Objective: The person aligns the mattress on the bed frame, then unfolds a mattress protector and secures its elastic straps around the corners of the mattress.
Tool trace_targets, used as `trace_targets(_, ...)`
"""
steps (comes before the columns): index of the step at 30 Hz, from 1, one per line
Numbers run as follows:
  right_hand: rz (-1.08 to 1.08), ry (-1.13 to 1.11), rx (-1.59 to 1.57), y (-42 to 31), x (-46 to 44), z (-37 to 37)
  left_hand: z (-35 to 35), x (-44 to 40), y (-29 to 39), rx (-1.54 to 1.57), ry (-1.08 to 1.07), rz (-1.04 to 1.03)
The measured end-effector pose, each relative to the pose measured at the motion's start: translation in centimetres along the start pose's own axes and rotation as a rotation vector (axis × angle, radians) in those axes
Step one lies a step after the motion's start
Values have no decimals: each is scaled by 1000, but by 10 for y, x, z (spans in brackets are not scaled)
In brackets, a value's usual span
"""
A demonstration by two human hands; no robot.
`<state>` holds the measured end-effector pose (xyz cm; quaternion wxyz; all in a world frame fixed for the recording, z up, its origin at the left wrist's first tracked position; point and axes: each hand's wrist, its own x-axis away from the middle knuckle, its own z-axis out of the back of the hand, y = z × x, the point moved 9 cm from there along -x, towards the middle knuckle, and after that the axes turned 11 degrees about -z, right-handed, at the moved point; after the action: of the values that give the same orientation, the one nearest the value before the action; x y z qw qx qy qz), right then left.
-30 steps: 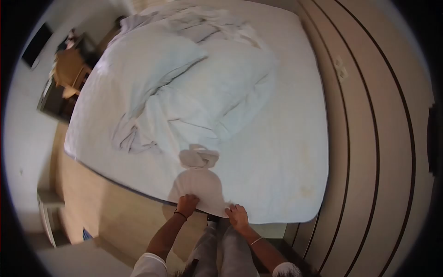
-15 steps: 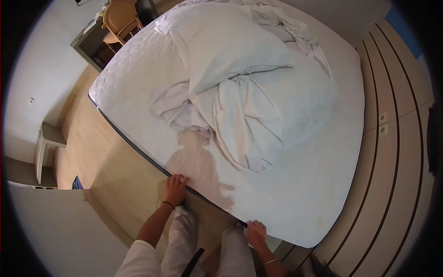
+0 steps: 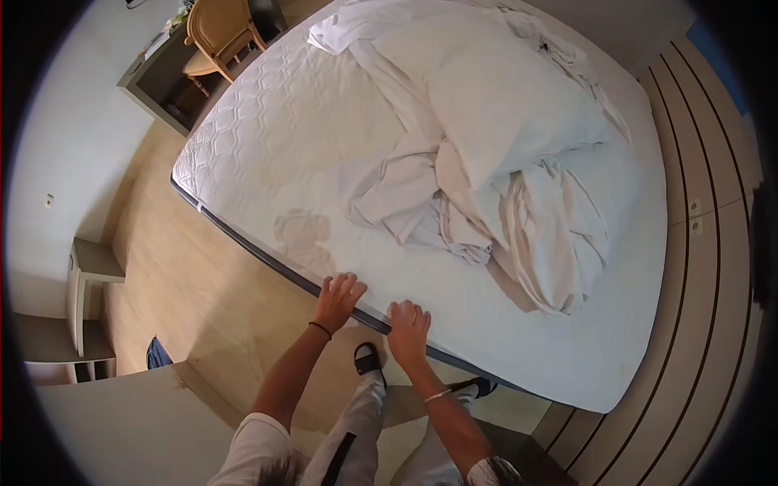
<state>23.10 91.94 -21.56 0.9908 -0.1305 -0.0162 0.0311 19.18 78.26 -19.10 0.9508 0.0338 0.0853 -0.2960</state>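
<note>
A white mattress (image 3: 267,170) with a quilted top and a dark side band (image 3: 267,257) fills the middle of the view. Along its near edge, my left hand (image 3: 340,298) curls its fingers over the top border. Close by on the right, my right hand (image 3: 409,326) hooks over the same edge, fingers bent onto the white surface. The thumbs' undersides are hidden behind the edge. Beyond both hands lies a crumpled white sheet (image 3: 401,186), with a large white pillow (image 3: 502,89) and a bunched white cover (image 3: 559,235) on the mattress.
A wooden chair (image 3: 220,36) stands at a desk (image 3: 150,89) at the far left. Low grey shelving (image 3: 97,259) runs by the left wall, with a dark blue item (image 3: 158,352) on the floor. Slatted wall panels (image 3: 689,267) border the right side. My sandalled feet are below the edge.
My right hand has moved left along the mattress edge, now close to my left hand. The view has shifted, so the bedding appears farther right and my feet show.
</note>
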Motion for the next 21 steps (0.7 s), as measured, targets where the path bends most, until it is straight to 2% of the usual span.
trace_targets(3, -46, 83, 19, -17, -23, -4, -6, 0, -15, 25, -69, -49)
trace_targets(5, -46, -48, 133, -8, -33, -15, -12, -1, -15, -6, -37, -93)
trace_targets(6, 34, 100, 136, -12, -37, -4, -13, -4, -12, -54, -32, -109)
trace_targets(7, 26, 101, 142, -6, -39, -4, -13, -6, -8, -98, -28, -124)
trace_targets(9, -24, -69, -30, 8, -48, -12, -17, -10, -7, -90, -39, -98)
trace_targets(12, 1, -114, -63, 6, -44, -5, -26, -16, -14, -27, -75, -82)
trace_targets(16, -15, -101, -54, 2, -19, 12, -16, -12, -1, 64, -78, -185)
trace_targets(21, 21, -86, -54, -6, -1, 32, 0, -1, 2, 105, -77, -199)
